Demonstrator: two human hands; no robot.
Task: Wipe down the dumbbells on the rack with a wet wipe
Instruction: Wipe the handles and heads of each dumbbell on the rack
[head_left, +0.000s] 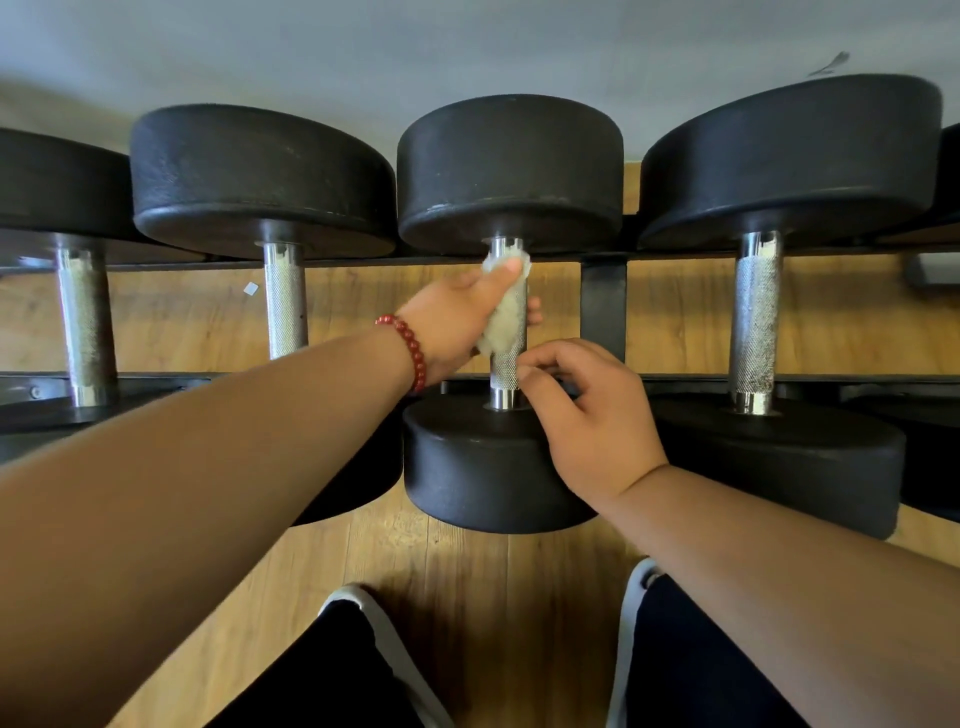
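Several black dumbbells lie across the rack (602, 306). The middle dumbbell (509, 171) has a knurled chrome handle (505, 371). My left hand (457, 322), with a red bead bracelet at the wrist, grips that handle's upper part with a crumpled white wet wipe (503, 317) wrapped around it; its fingertips show on the handle's right side. My right hand (587, 415) sits over the near black head (488, 467), fingers curled, with fingertips at the lower end of the handle. Whether they pinch the handle I cannot tell.
A dumbbell (260, 176) lies to the left and another (789, 156) to the right, each with a bare chrome handle. Below the rack is a wooden floor (467, 582). My knees in dark shorts (691, 660) are at the bottom. A grey wall (467, 47) runs behind.
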